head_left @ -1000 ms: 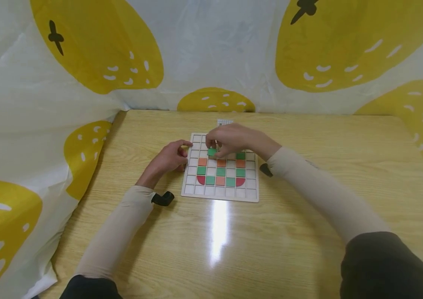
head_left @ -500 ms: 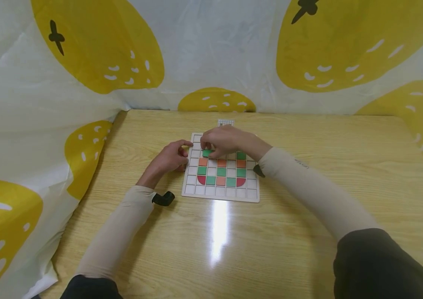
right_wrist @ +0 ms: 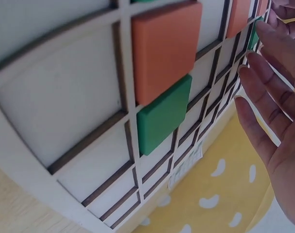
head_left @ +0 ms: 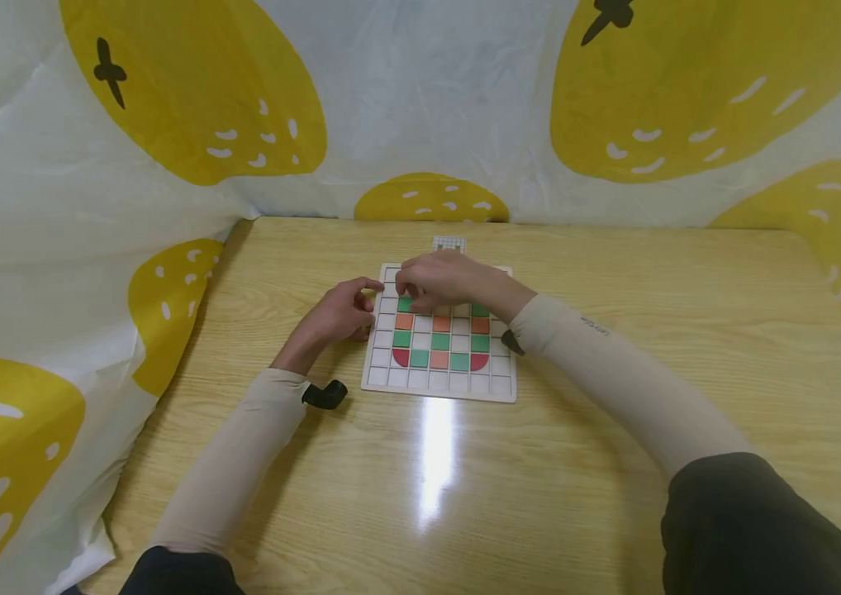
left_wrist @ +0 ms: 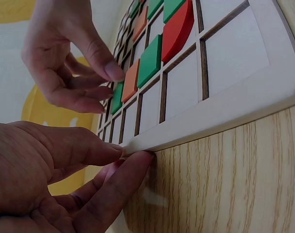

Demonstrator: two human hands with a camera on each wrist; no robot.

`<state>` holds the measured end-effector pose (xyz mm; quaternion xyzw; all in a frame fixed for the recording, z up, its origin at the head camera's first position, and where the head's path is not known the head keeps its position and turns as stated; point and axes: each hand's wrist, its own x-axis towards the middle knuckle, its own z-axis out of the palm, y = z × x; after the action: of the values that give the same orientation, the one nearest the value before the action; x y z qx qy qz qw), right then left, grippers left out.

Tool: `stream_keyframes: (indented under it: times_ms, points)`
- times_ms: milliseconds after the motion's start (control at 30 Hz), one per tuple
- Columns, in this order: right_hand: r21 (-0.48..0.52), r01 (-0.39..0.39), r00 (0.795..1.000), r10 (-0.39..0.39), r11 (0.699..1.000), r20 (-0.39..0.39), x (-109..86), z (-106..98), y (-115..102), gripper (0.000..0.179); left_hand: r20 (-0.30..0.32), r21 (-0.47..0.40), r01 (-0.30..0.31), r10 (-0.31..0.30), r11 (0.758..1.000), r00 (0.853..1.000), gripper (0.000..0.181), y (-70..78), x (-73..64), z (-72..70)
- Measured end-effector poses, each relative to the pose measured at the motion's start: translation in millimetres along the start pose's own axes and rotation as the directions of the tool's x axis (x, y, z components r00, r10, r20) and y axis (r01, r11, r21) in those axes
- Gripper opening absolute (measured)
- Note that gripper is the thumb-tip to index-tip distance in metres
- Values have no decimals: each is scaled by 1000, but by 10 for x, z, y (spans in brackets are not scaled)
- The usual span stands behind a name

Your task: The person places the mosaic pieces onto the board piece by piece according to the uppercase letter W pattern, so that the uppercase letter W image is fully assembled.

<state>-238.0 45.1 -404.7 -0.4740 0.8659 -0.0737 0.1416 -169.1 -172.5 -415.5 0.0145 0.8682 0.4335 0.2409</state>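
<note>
A square grid board point(head_left: 439, 396) lies on the table, with green, orange and red tiles in some cells. My right hand point(head_left: 439, 277) reaches over its upper part. Its thumb and fingertips pinch a green tile point(head_left: 405, 305) above the orange tile point(head_left: 404, 322) in the left coloured column; the left wrist view shows this green tile point(left_wrist: 117, 98) low in its cell. My left hand point(head_left: 334, 312) rests at the board's left edge, fingertips touching the rim. In the right wrist view an orange tile point(right_wrist: 166, 51) and a green tile point(right_wrist: 164, 116) stand close by.
A small card point(head_left: 449, 243) printed with a grid lies just behind the board. The wooden table point(head_left: 577, 496) meets a white cloth with yellow lemon shapes point(head_left: 431, 198) at the back and left. A black wrist mount point(head_left: 325, 395) sticks out from the left sleeve.
My right hand has moved left over the board with the green tile, which has come down in line above the left column's orange tile. My left hand has stayed at the edge.
</note>
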Motion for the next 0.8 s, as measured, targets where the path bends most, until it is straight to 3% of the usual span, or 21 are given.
stream_keyframes:
  times_ms: [233,400,800]
  points:
    - [20,-19,1000,19,1000,-8,-17,-33,-50,28,3,1,4,-4,1000,1000,54,15,-2,-15]
    - [73,-54,999,54,996,1,-138,-89,-10,33,1,-6,11,-11,1000,1000,54,15,-5,-26]
    - [157,-99,994,104,983,-22,-860,-214,225,38,-4,24,1,-1,1000,1000,58,-41,-57,-57]
